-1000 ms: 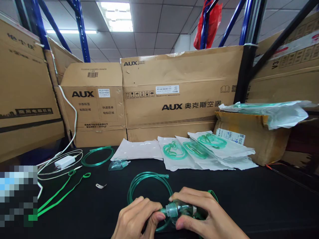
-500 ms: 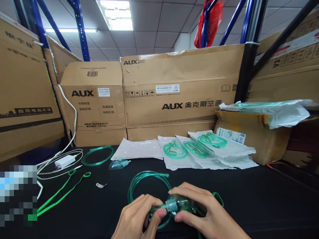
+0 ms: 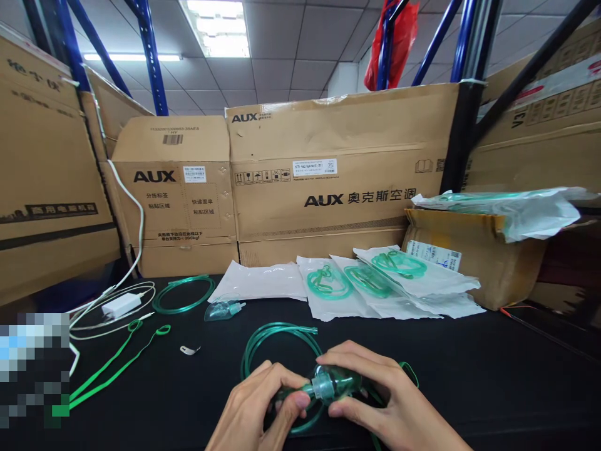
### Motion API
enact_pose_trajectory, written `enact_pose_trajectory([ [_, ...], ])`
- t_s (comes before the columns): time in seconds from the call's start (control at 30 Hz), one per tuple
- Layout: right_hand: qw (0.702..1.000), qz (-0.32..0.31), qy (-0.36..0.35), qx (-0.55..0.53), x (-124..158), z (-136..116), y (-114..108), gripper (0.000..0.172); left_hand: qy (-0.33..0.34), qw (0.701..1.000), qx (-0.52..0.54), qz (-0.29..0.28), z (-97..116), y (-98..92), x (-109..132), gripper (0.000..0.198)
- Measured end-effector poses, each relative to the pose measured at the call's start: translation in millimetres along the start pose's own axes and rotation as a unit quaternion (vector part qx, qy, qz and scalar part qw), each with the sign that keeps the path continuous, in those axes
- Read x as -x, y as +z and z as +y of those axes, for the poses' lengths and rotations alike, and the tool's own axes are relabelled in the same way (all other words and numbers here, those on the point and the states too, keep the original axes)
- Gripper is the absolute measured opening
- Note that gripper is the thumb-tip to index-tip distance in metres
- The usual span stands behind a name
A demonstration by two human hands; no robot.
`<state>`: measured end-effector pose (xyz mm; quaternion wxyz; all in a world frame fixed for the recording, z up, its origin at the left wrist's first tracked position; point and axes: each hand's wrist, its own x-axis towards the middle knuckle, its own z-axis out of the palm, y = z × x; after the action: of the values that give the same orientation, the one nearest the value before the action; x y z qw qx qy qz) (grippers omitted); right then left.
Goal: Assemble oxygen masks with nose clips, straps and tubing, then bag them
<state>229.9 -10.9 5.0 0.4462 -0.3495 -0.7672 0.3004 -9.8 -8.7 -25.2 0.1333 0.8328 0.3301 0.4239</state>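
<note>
Low in the middle of the view, my left hand (image 3: 256,407) and my right hand (image 3: 387,404) meet over a clear green oxygen mask (image 3: 340,382). The right hand's fingers wrap the mask body. My left hand pinches the end of a coiled green tube (image 3: 277,341) against the mask's white connector (image 3: 323,388). The rest of the coil lies on the black table (image 3: 469,382) just beyond my hands.
Another mask (image 3: 224,308), a second tube coil (image 3: 183,294), green straps (image 3: 113,363), a small metal clip (image 3: 189,350) and a white charger (image 3: 121,305) lie at the left. Sealed mask packets (image 3: 375,285) and an open carton (image 3: 474,257) sit at the right, before large AUX boxes (image 3: 328,181).
My hands stay together on the mask and tube end. The left fingers have shifted slightly at the connector, and the mask has tipped a little.
</note>
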Motion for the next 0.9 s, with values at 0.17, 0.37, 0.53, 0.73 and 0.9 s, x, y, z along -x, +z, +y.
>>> enact_pose_trajectory([
  [0.17, 1.000, 0.003, 0.004, -0.006, 0, -1, 1, 0.038, 0.007, 1.000, -0.008, 0.016, -3, 7.4, 4, 0.023],
  [0.37, 1.000, 0.002, 0.013, 0.009, 0, 0, 1, 0.038, 0.000, 1.000, -0.018, 0.025, -5, 12.3, 7, 0.025],
  [0.53, 1.000, 0.000, 0.013, 0.027, -1, 1, 1, 0.033, -0.006, 0.999, -0.011, 0.036, -6, 14.6, 7, 0.027],
  [0.73, 0.999, 0.009, 0.027, 0.044, -1, 0, 2, 0.032, 0.008, 0.999, -0.011, 0.039, -4, 15.8, 5, 0.022],
  [0.9, 0.997, 0.027, 0.019, 0.068, 0, 2, 1, 0.031, 0.045, 0.997, -0.035, 0.051, -2, 13.0, 2, 0.014],
])
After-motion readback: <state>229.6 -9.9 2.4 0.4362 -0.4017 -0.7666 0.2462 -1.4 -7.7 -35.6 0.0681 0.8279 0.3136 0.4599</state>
